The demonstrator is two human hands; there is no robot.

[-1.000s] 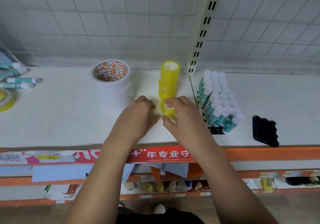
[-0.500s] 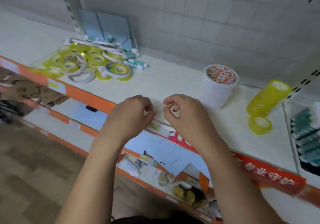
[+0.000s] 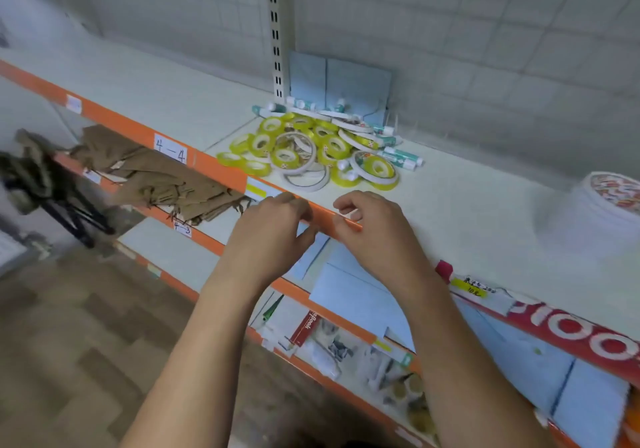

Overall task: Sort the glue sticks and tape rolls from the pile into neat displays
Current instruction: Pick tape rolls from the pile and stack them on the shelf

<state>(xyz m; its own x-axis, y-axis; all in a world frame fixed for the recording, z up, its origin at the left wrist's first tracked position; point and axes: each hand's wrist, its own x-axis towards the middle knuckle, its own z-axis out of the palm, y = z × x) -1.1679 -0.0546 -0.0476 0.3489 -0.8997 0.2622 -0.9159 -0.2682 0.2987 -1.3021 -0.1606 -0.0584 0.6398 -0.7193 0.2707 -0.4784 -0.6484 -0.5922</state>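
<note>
A pile of yellow tape rolls point(image 3: 304, 149) mixed with white tape rolls point(image 3: 306, 179) lies on the white shelf point(image 3: 460, 205). Green-and-white glue sticks point(image 3: 401, 158) lie along the pile's back and right side. My left hand point(image 3: 273, 229) and my right hand point(image 3: 374, 229) hover side by side over the shelf's orange front edge point(image 3: 214, 170), just in front of the pile. Both have loosely curled fingers and hold nothing. A stack of white tape rolls point(image 3: 606, 212) stands at the far right.
Blue cards point(image 3: 343, 80) lean against the tiled back wall behind the pile. A slotted upright point(image 3: 275, 31) rises beside them. Brown cloth point(image 3: 152, 170) lies on the lower shelf at left. Blue sheets and small goods fill the shelves below.
The view has swung left from the yellow tape stack and glue stick rows to the pile. My right hand let go of a yellow roll, and both hands moved left, empty.
</note>
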